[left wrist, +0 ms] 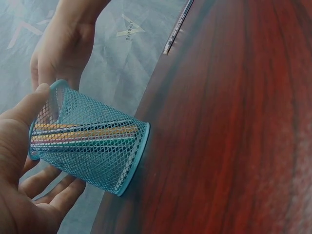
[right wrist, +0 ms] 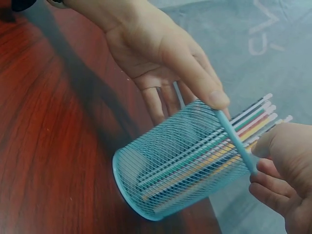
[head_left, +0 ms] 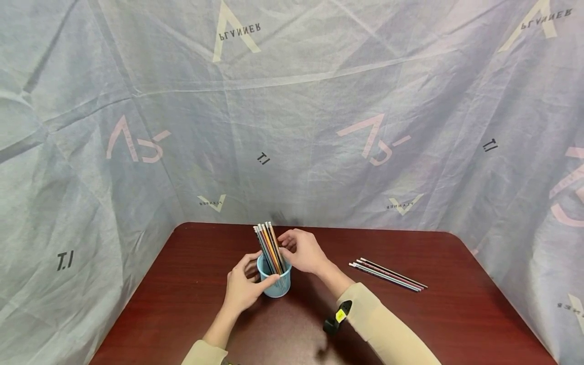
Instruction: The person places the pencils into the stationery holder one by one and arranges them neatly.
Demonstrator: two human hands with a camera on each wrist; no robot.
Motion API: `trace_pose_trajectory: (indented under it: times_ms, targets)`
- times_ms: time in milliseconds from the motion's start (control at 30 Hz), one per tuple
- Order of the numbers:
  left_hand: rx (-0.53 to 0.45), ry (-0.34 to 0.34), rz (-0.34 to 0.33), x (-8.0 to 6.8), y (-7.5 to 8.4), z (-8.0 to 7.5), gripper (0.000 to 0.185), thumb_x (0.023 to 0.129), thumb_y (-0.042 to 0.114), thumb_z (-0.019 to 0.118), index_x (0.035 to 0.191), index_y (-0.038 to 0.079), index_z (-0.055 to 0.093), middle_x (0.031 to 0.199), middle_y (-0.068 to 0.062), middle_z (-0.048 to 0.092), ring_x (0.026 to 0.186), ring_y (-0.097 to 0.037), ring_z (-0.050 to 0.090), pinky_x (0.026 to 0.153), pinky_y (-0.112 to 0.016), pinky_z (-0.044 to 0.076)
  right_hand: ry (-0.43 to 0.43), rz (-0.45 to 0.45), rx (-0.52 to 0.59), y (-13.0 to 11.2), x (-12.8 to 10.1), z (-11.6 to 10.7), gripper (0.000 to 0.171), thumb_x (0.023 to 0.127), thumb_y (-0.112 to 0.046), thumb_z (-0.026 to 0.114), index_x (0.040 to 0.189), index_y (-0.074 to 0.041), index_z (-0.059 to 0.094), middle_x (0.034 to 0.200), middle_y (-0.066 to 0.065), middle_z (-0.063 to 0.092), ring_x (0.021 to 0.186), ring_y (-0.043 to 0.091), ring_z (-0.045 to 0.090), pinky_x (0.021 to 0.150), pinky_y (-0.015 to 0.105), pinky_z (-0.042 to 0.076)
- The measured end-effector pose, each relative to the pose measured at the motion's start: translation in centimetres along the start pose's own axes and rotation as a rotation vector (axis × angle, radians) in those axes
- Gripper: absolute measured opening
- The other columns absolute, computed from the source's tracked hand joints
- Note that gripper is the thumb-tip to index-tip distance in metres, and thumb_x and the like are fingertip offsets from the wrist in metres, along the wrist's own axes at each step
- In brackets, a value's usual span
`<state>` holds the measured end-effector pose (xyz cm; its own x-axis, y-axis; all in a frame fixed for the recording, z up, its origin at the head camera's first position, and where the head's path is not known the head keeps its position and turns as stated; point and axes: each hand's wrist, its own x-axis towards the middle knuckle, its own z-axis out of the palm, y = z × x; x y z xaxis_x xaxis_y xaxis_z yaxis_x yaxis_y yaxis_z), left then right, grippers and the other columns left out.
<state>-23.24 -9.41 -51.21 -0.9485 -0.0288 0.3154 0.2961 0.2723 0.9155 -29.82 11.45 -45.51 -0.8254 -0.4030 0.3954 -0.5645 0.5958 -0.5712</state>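
Light blue mesh pencil cup (head_left: 277,284), multicoloured pencils (head_left: 269,246) inside, dark red wood-grain desk (head_left: 456,314), beige sleeves (head_left: 388,329).

Pencil cup (head_left: 276,282) hemmed by both hands — loose pencils (head_left: 388,274) well right; bare table (head_left: 456,324) front, sides.

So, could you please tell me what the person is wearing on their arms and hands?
Both hands, left hand and right hand, are bare. Long beige sleeves cover both forearms. A small black device with a yellow mark sits at the right wrist.
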Motion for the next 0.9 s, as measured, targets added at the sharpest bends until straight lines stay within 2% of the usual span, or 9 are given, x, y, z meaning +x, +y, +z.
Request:
trace_pose_trajectory:
  times_ms: [233, 467, 633, 900]
  targets:
    - [-0.007, 0.001, -0.007, 0.0, 0.0, 0.0, 0.070, 0.074, 0.023, 0.101, 0.136, 0.015, 0.069, 0.121, -0.011, 0.080, 0.112, -0.031, 0.078, 0.093, -0.050, 0.065, 0.052, -0.014, -0.025, 0.7, -0.3, -2.8, 0.020, 0.095, -0.009, 0.077, 0.114, -0.009, 0.077, 0.100, 0.006, 0.076, 0.087, 0.017, 0.074, 0.078, 0.033, 0.065]
    - [-0.019, 0.005, -0.005, 0.1, 0.0, 0.0, 0.069, 0.074, 0.023, 0.101, 0.135, 0.016, 0.070, 0.120, -0.011, 0.080, 0.111, -0.031, 0.078, 0.093, -0.051, 0.065, 0.093, 0.014, -0.071, 1.8, -1.0, -6.6, 0.018, 0.094, -0.008, 0.076, 0.112, -0.011, 0.077, 0.098, 0.002, 0.075, 0.088, 0.014, 0.073, 0.077, 0.028, 0.063]
    - [-0.015, 0.003, 0.004, 0.1, -0.2, 0.0, 0.070, 0.074, 0.023, 0.100, 0.136, 0.016, 0.069, 0.120, -0.010, 0.080, 0.110, -0.031, 0.078, 0.093, -0.048, 0.065, 0.113, 0.014, -0.115, 2.9, -2.1, -9.1, 0.017, 0.095, -0.008, 0.076, 0.112, -0.010, 0.076, 0.100, 0.005, 0.077, 0.087, 0.016, 0.074, 0.077, 0.030, 0.063]
    - [-0.006, 0.002, 0.011, 0.1, -0.3, 0.0, 0.071, 0.074, 0.023, 0.100, 0.137, 0.015, 0.069, 0.120, -0.010, 0.080, 0.110, -0.030, 0.078, 0.091, -0.045, 0.066, 0.141, 0.047, -0.194, 5.0, -4.3, -11.7, 0.016, 0.095, -0.008, 0.076, 0.110, -0.012, 0.076, 0.098, 0.001, 0.075, 0.085, 0.014, 0.071, 0.075, 0.034, 0.062]
